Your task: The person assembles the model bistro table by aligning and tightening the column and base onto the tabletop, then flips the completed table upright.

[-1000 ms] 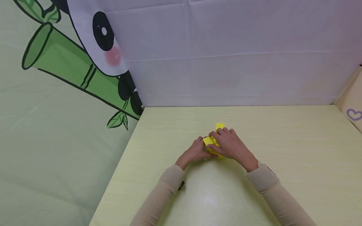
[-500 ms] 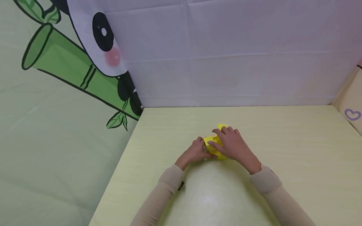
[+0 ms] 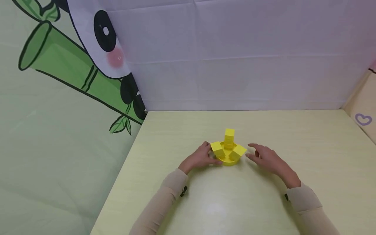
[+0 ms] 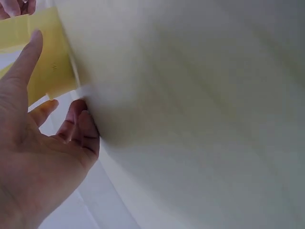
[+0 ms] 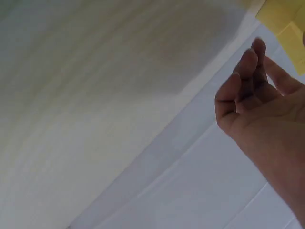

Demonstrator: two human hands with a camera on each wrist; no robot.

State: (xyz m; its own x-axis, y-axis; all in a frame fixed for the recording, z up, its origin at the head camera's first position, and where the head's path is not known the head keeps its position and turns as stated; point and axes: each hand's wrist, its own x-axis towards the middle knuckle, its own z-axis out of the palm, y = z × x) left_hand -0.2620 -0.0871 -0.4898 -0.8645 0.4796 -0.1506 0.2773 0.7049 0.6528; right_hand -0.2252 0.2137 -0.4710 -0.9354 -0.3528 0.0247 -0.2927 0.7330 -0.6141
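A yellow toy-like piece (image 3: 229,161) stands upright on the table, with a low round base and three blocky arms spread around it. My left hand (image 3: 199,156) holds its base at the left side, thumb in front. In the left wrist view that thumb lies against the yellow wall (image 4: 55,64), while the lower fingers are loosely bent below. Just off the right-hand block, my right hand (image 3: 270,160) hovers apart from the piece. The right wrist view has its fingers (image 5: 245,67) loosely bent, holding nothing, beside a corner of the yellow piece (image 5: 286,24).
The pale wooden table (image 3: 293,137) ends at a whitish cloth backdrop (image 3: 235,65). To the left hangs a green cloth (image 3: 58,147) printed with bamboo and a cartoon figure. A board with a purple heart (image 3: 363,119) borders the right edge.
My right hand has let go of the yellow piece and moved off to the right, uncovering its blocks. The left hand has stayed at the base.
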